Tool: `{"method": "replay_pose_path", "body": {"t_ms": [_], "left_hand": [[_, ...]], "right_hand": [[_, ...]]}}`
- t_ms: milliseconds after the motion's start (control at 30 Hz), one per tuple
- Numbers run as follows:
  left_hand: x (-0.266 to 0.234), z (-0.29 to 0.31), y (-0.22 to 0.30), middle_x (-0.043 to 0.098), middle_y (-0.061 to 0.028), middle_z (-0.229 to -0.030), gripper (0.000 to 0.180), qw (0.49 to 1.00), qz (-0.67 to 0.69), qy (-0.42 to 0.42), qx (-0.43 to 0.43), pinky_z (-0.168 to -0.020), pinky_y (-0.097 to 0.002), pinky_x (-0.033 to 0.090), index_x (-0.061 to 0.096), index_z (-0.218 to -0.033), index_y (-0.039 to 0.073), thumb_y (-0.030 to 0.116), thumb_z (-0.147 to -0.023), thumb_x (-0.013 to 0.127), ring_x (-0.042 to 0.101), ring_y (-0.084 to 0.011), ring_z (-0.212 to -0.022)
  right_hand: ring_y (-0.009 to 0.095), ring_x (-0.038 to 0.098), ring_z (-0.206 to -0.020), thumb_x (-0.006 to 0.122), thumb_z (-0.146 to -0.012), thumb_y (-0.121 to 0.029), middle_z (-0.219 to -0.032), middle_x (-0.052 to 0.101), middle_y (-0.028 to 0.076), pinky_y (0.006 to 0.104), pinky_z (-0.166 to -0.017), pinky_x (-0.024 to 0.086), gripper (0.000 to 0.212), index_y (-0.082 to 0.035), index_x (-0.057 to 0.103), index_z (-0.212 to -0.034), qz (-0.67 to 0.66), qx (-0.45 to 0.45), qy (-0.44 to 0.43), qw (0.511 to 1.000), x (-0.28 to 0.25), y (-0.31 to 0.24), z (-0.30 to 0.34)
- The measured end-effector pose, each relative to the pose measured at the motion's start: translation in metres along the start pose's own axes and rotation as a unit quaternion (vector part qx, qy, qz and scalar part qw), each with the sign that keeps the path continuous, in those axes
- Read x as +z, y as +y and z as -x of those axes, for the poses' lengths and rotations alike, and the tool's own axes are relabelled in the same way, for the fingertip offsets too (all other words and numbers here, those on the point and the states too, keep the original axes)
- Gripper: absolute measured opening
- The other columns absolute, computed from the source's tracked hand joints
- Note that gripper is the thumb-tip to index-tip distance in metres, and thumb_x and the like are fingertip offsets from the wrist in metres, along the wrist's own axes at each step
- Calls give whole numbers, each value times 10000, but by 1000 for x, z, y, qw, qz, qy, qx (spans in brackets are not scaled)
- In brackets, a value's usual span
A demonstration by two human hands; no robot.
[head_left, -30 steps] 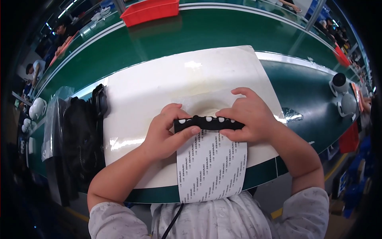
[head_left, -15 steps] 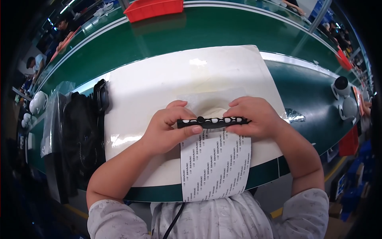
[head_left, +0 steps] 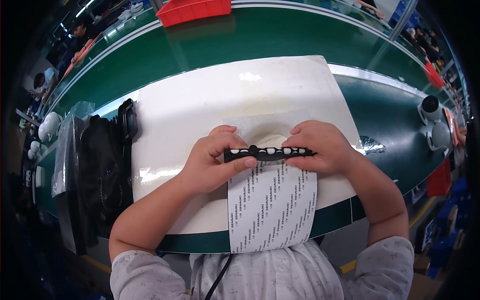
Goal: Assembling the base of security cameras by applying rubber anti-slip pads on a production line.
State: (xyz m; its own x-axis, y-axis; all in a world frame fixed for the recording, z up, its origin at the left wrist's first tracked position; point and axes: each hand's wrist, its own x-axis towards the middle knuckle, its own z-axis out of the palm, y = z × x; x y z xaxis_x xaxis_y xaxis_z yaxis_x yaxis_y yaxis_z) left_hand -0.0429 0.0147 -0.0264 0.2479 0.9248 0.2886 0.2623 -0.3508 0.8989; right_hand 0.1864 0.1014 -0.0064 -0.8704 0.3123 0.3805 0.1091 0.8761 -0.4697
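Observation:
A black elongated part (head_left: 278,156) with a row of white round spots and a raised black knob is held level between both hands. My left hand (head_left: 210,160) grips its left end, thumb along the near side. At the right end, the fingers and thumb of my right hand (head_left: 322,147) close around it. Beneath the part lies a white printed backing sheet (head_left: 272,210), which hangs over the near table edge. Clear film (head_left: 237,121) shows just beyond the part. All of this is above a large white board (head_left: 185,110).
Black parts in dark bags (head_left: 102,170) and a clear plastic bag (head_left: 65,155) lie left of the board, beside a black plastic housing (head_left: 128,120). White round-headed devices (head_left: 440,136) stand at the far right. A red bin (head_left: 195,14) sits beyond on the green surface (head_left: 280,35).
Almost nothing differs. Both hands and the black part sit very slightly further right, and the printed sheet has shifted a little with them.

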Motion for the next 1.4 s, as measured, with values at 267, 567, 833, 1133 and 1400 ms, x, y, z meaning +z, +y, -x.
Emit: {"method": "replay_pose_path", "body": {"t_ms": [267, 567, 833, 1133, 1400], "left_hand": [[3, 1, 0, 562, -3, -662, 147, 1000, -9, 21, 4, -942, -357, 271, 547, -740, 77, 152, -709, 669, 500, -125, -728], [6, 2, 1, 563, -16, -674, 130, 999, -15, 35, 4, -953, -365, 262, 537, -794, 68, 110, -723, 637, 503, -138, -751], [5, 2, 4, 551, -5, -654, 141, 999, -18, 24, -10, -964, -390, 235, 538, -763, 85, 134, -689, 647, 495, -139, -707], [6, -1, 15, 584, -22, -693, 177, 998, -27, 22, -46, -961, -397, 241, 582, -785, 81, 168, -667, 681, 525, -158, -753], [11, 0, 10, 601, -19, -729, 133, 998, -38, 44, -19, -953, -418, 244, 605, -790, 80, 139, -687, 664, 547, -167, -738]], "right_hand": [[279, 564, -735, 714, -607, -150, -754, 582, 88, 340, -641, 439, 309, -61, 592, -877, -24, 30, -10, 999, -1, -1, 0], [269, 540, -782, 683, -654, -177, -785, 580, 95, 339, -721, 415, 281, -48, 591, -885, -55, 66, -11, 996, 1, -8, -2], [247, 521, -672, 661, -664, -134, -696, 551, 76, 355, -750, 407, 181, -48, 595, -809, -40, 44, 32, 998, 7, -13, 0], [213, 491, -602, 635, -675, -137, -620, 510, 29, 351, -791, 376, 140, -66, 603, -791, 10, -12, 57, 998, 9, -13, 0], [210, 502, -642, 593, -723, -205, -594, 482, 44, 365, -829, 353, 147, -98, 602, -823, 13, -1, 35, 999, 11, -11, 2]]}}
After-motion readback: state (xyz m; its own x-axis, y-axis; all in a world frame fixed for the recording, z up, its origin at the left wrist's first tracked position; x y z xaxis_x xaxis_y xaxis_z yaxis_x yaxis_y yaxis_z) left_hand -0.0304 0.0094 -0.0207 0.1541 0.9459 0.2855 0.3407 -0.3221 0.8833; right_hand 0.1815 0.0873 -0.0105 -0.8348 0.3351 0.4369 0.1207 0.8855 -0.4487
